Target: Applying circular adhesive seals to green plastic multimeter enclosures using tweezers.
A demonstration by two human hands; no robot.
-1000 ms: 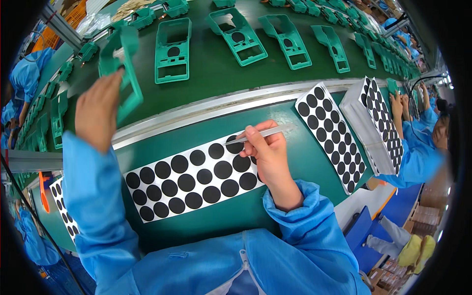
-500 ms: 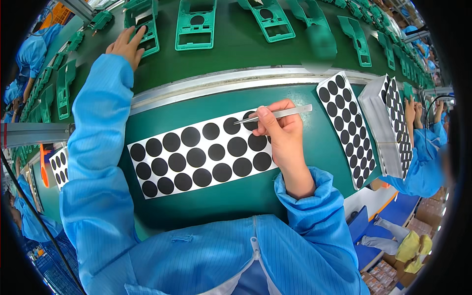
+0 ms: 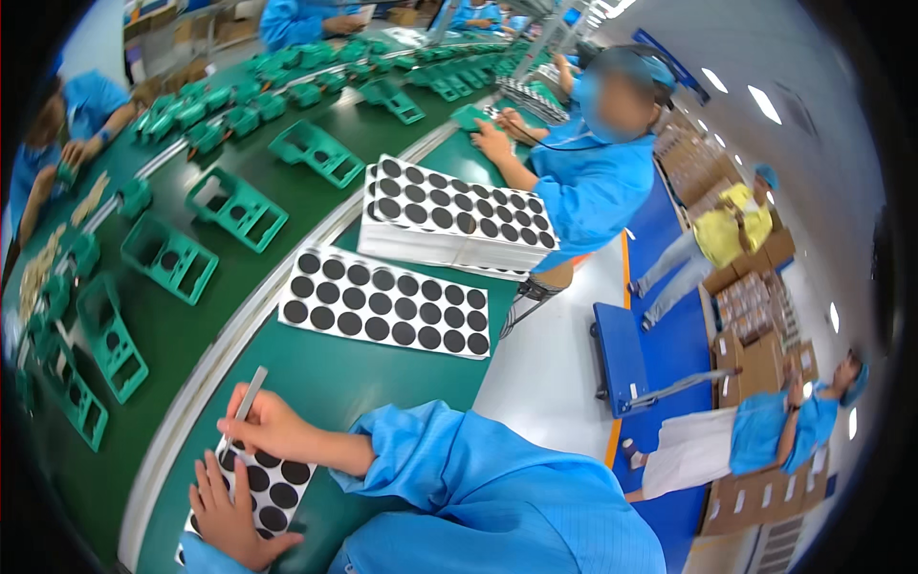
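My right hand (image 3: 275, 429) pinches a pair of metal tweezers (image 3: 251, 394), their tips pointing down at the far end of a white sheet of round black stickers (image 3: 284, 495). My left hand (image 3: 229, 521) lies flat on the same sheet with its fingers spread, covering part of the stickers. The tweezer tips are partly hidden by the right hand, so I cannot tell if they touch a sticker. Beneath the sheet is a green work surface (image 3: 363, 387).
More sticker sheets (image 3: 384, 304) lie ahead, with a thick stack (image 3: 449, 251) behind them. To the left, a green conveyor (image 3: 239, 311) carries several green plastic housings (image 3: 170, 258). A co-worker (image 3: 598, 182) sits beyond the stack. A blue cart (image 3: 622, 356) stands on the floor at right.
The view has swung to the right. My left hand has come off a green housing on the conveyor and now rests on the sticker sheet. The tweezers stay in my right hand.
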